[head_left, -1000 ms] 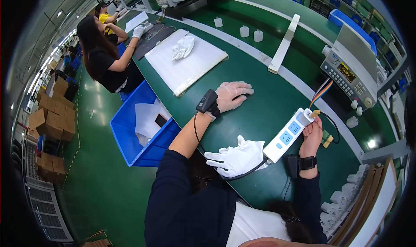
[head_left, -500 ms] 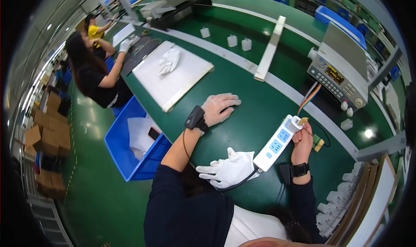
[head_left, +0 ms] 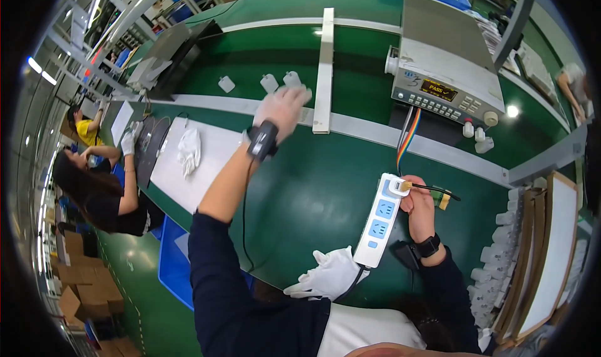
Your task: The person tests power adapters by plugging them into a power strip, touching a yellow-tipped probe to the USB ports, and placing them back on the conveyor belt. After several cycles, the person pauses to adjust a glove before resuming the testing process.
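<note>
My left hand [head_left: 283, 111], in a thin pale glove, reaches over the far rail of the green bench. Its fingers are stretched out beside a small white adapter [head_left: 292, 78], and nothing shows in them. Two more white adapters stand left of it. My right hand [head_left: 421, 205] is at the far end of a white power strip [head_left: 377, 222] with blue sockets. Its fingers close around a yellowish connector [head_left: 406, 186] with a black cable, which sits in a white adapter [head_left: 395, 185] plugged into the strip. The fingertips are partly hidden.
A grey test meter [head_left: 447, 75] with a lit screen stands at the back right, ribbon wires running down. A white glove [head_left: 332, 274] lies near the front edge. A white bar [head_left: 323, 69] crosses the far rail. Another person [head_left: 103, 188] sits left, near a white board [head_left: 213, 163].
My left hand has lifted off the bench top and moved forward to the white adapters. My right hand stays at the strip's end. The whole view has shifted.
</note>
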A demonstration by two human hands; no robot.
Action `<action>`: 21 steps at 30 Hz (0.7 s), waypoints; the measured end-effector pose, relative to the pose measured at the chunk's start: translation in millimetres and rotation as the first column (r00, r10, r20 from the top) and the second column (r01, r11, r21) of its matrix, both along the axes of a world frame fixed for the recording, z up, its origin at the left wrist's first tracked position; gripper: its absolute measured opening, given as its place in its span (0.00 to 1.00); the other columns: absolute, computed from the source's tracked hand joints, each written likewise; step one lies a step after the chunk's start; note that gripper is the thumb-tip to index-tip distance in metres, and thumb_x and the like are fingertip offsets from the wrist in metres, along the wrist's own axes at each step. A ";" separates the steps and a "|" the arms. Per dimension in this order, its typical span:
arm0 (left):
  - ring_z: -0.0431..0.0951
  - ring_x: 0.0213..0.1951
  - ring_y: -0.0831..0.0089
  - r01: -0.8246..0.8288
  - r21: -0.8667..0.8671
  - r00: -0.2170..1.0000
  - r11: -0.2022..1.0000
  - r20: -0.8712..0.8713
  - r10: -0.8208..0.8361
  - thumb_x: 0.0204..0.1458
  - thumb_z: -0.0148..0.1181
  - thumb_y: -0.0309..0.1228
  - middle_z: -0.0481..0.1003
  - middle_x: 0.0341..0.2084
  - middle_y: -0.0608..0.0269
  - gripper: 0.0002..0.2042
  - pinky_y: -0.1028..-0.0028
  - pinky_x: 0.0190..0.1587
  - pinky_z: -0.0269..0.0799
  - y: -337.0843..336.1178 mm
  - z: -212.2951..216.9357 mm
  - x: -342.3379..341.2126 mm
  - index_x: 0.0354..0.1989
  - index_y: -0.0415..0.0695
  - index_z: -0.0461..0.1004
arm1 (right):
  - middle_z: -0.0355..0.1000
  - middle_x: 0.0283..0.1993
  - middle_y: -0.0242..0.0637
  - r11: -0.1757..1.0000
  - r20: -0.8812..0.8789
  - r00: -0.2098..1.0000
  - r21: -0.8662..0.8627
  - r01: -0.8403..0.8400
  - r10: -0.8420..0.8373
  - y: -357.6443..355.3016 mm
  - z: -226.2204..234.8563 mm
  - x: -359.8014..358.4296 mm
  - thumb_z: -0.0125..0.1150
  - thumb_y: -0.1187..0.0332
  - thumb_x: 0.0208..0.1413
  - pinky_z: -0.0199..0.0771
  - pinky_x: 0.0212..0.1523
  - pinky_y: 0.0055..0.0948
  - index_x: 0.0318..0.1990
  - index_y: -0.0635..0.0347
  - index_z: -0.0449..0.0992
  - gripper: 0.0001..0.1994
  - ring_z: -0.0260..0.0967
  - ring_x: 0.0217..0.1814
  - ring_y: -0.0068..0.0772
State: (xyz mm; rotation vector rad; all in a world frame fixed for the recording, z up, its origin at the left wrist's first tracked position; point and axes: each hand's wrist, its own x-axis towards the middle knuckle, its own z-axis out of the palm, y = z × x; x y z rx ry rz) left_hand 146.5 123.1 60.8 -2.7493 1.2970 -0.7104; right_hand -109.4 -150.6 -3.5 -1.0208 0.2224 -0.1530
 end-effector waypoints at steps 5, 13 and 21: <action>0.75 0.46 0.56 -0.192 0.374 0.978 0.907 0.145 0.147 0.50 0.54 0.31 0.74 0.45 0.60 0.13 0.59 0.43 0.75 -28.2 -53.9 122.0 0.45 0.51 0.74 | 0.58 0.24 0.20 0.997 -0.069 0.997 -0.079 0.012 -0.017 4.7 3.6 -2.8 0.41 0.72 0.64 0.49 0.24 0.15 0.48 0.62 0.70 0.12 0.51 0.23 0.11; 0.78 0.40 0.55 -0.277 -0.056 0.953 0.959 -0.145 0.266 0.54 0.50 0.28 0.76 0.35 0.52 0.11 0.63 0.41 0.77 -19.9 -61.9 102.8 0.46 0.49 0.72 | 0.60 0.25 0.19 0.999 0.014 0.999 -0.035 -0.035 0.036 11.2 -1.1 2.3 0.42 0.72 0.64 0.49 0.24 0.14 0.48 0.62 0.71 0.11 0.51 0.23 0.10; 0.72 0.52 0.70 -0.287 -0.787 -0.081 0.546 -0.548 -0.833 0.53 0.55 0.20 0.72 0.49 0.56 0.24 0.70 0.57 0.66 -78.3 -0.9 -140.8 0.60 0.38 0.62 | 0.59 0.22 0.20 1.000 0.034 0.999 -0.016 -0.021 0.021 -7.6 -1.7 3.1 0.44 0.72 0.64 0.50 0.25 0.15 0.49 0.63 0.72 0.11 0.51 0.23 0.12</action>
